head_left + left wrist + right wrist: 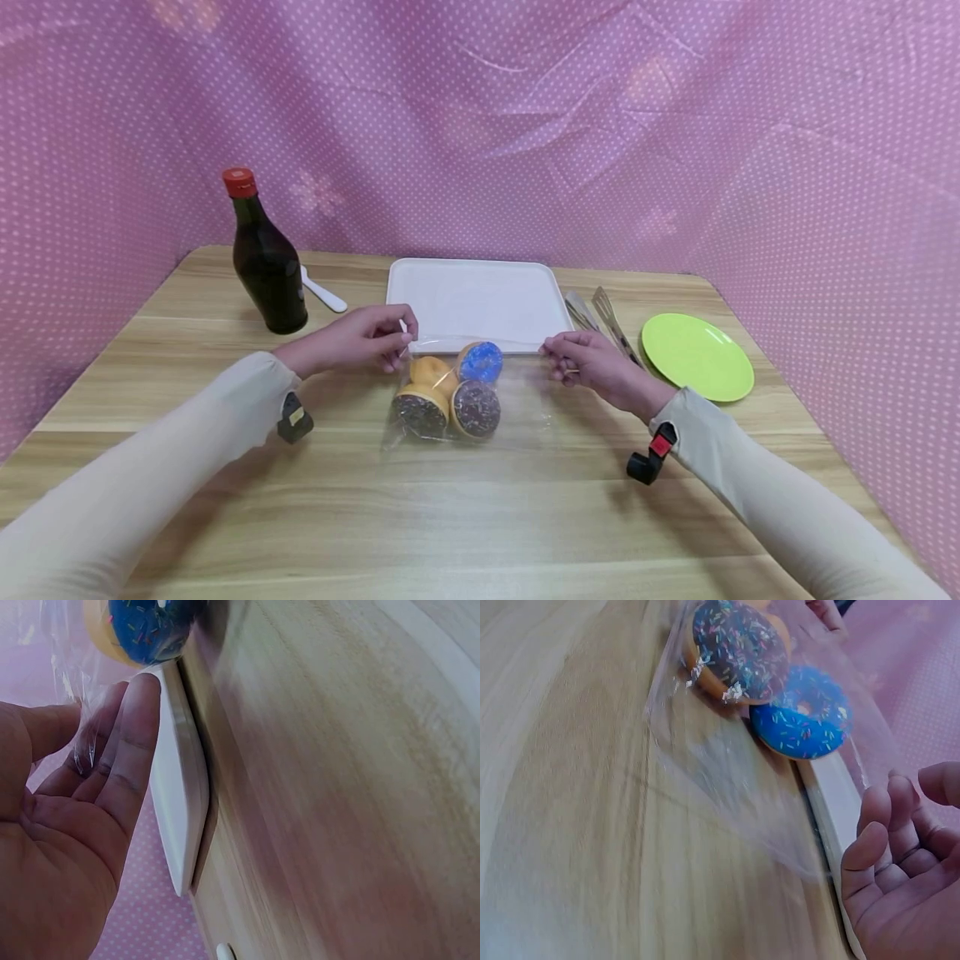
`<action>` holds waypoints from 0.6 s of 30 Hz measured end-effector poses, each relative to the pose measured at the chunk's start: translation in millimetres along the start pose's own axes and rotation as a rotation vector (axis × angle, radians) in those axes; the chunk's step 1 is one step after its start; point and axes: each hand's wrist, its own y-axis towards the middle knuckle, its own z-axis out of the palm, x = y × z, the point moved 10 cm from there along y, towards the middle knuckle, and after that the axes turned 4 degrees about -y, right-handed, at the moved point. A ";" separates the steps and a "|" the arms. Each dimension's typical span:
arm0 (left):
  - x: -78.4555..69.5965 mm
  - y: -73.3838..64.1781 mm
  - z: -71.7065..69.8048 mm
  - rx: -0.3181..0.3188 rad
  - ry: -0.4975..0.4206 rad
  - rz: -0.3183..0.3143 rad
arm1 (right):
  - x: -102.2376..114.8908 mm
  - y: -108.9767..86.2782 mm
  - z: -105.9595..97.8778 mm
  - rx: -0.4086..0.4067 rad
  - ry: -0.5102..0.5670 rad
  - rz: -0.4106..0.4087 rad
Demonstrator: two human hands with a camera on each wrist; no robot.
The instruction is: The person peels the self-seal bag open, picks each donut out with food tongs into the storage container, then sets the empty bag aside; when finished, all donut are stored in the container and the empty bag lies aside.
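A clear plastic bag (517, 408) lies over the table's middle with several donuts inside. One donut is blue with sprinkles (481, 362), one plain orange-yellow (433, 374), and two have dark sprinkled tops, one a dark donut (476, 409) in front. My left hand (375, 337) pinches the bag's upper left corner. In the left wrist view the film runs between thumb and fingers (135, 742). My right hand (596, 367) holds the upper right corner by the fingertips. The right wrist view shows the bag's edge right at those fingers (877, 817), with the blue donut (801, 712) beyond.
A white tray (476, 300) lies just behind the bag. Left stands a dark bottle with a red cap (267, 267), a white-handled utensil (326, 293) beside it. Right of the tray are metal tongs (581, 312), a slotted metal utensil (615, 321) and a green plate (697, 357).
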 end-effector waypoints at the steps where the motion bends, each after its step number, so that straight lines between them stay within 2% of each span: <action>1: 0.2 0.2 0.1 0.000 0.001 -0.002 | -0.5 -0.6 -2.2 -0.002 -0.012 0.006; 3: 0.6 0.5 0.3 0.000 0.001 -0.006 | -0.3 -0.9 -8.8 -0.010 -0.057 0.003; 6: 2.2 0.4 0.3 0.001 -0.002 -0.013 | 6.0 -0.6 -24.2 -0.058 -0.203 -0.037; 8: 3.1 0.2 0.7 0.004 -0.001 -0.016 | 15.1 -1.2 -38.5 -0.129 -0.352 -0.094; 10: 3.8 0.1 1.3 0.008 0.000 -0.021 | 25.7 -3.5 -54.1 -0.227 -0.546 -0.151; 13: 4.8 0.3 2.3 0.014 0.003 -0.029 | 36.4 -7.8 -74.5 -0.359 -0.790 -0.193; 15: 5.5 0.4 3.0 0.018 -0.004 -0.038 | 36.3 -9.1 -85.7 -0.409 -0.918 -0.177; 18: 6.3 0.6 3.9 0.022 -0.014 -0.047 | 28.7 -7.9 -96.6 -0.418 -1.016 -0.110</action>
